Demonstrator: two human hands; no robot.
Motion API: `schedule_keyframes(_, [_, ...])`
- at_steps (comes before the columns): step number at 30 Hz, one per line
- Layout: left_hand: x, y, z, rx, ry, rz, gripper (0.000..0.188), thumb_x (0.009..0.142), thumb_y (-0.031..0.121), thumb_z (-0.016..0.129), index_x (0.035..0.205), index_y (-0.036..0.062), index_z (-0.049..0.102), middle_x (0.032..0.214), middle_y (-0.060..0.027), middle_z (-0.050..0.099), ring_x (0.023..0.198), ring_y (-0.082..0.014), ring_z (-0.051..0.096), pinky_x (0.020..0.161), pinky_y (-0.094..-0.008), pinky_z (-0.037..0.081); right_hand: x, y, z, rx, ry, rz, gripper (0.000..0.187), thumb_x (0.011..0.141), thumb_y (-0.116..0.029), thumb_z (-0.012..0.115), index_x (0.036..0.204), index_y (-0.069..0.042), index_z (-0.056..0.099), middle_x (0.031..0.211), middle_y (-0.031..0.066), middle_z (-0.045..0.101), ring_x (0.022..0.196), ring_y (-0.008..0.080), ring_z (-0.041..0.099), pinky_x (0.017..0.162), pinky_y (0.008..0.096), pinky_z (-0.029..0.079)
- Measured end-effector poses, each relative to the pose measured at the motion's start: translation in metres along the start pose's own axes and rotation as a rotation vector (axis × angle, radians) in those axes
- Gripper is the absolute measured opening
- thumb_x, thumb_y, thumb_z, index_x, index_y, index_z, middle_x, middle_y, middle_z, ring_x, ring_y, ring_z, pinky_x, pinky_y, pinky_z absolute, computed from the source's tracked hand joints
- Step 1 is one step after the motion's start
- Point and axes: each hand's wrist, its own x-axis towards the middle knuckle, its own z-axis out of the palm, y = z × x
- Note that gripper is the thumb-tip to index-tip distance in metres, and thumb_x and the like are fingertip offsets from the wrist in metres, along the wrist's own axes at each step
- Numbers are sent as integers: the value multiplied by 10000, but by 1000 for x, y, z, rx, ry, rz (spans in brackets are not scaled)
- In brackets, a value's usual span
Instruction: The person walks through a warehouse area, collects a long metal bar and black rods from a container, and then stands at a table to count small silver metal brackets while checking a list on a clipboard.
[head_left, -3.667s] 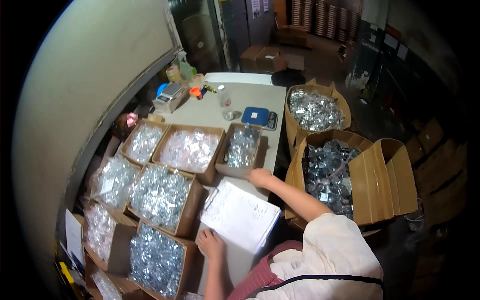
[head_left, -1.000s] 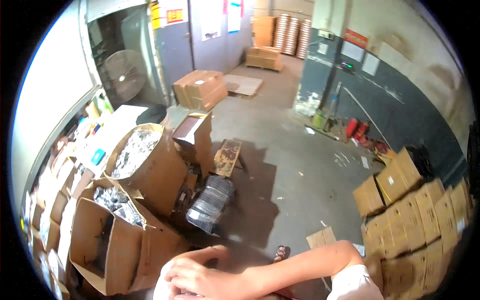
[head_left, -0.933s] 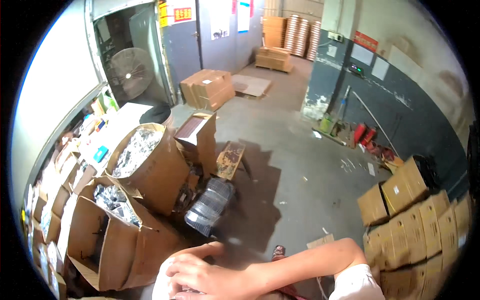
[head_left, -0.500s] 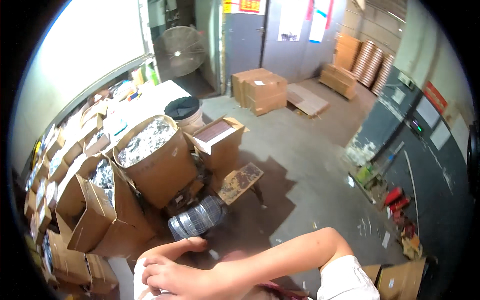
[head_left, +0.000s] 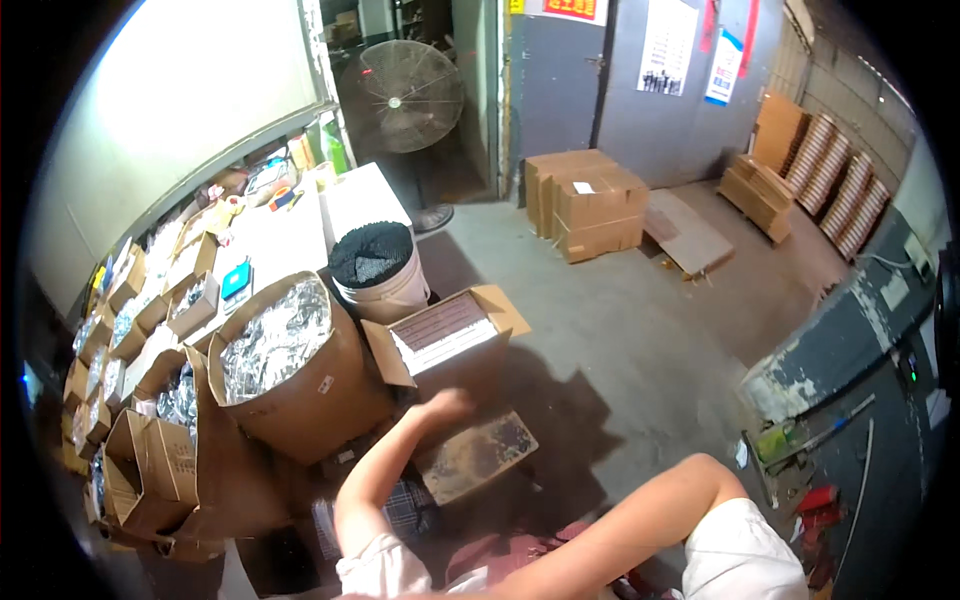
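Observation:
My left arm reaches forward, and my left hand is blurred by motion just in front of an open carton. Its fingers cannot be made out. Inside that carton lie stacked brown and white flat pieces. Below the hand stands a worn wooden stool with a scuffed top. Beside my left forearm, a dark plaid cushion-like bundle is partly covered. My right forearm crosses low over my body, and the hand lies beyond the lower edge.
A large carton of silvery wrapped pieces stands left, beside a smaller open carton. Behind are a white bucket with dark contents, a cluttered table and a fan. Closed cartons stand farther back.
My left hand has moved forward from near the plaid bundle to the open carton. My right hand has dropped out of view. The view has shifted, so the surroundings appear displaced.

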Motion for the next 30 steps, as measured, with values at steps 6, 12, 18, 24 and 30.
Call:
schedule_keyframes(6, [112,-29,-76,-211,721,-446,246,887,230,609,1009,46,718,1026,-174,707,1035,-333,654,911,-419,501,-119,-100,-206,-4,295,739,155,952,-134,583,994,6,634,1184,105,604,1134,193,556,1034,361,407])
schedule_keyframes(12, [125,-97,-44,-116,595,-1068,339,801,146,562,1106,67,686,1154,-252,644,1112,-395,600,990,-470,457,-330,-174,-376,18,1061,1151,235,920,-184,606,1082,-17,631,1157,85,645,1031,153,591,927,327,472])
schedule_keyframes(18, [133,-106,-65,-371,876,-1153,532,790,85,497,1316,55,568,1220,-245,627,1186,-386,570,1032,-431,429,-485,-195,-499,-248,906,1668,233,875,-120,647,1086,-21,631,1032,76,633,908,159,610,792,319,518])
schedule_keyframes(24, [165,-142,-74,-322,891,-1210,526,799,78,460,1310,2,558,1250,-262,602,1213,-398,544,1059,-426,408,-400,-95,-616,-324,378,1536,324,874,-136,662,1175,-38,597,1030,83,636,909,149,605,810,297,507])
schedule_keyframes(30, [214,-210,-93,-249,470,-1284,331,820,201,514,975,9,734,1100,-253,672,1072,-396,639,969,-444,480,-328,10,-729,-343,176,1426,478,913,-153,630,1336,-29,444,1192,153,584,943,176,635,821,322,522])
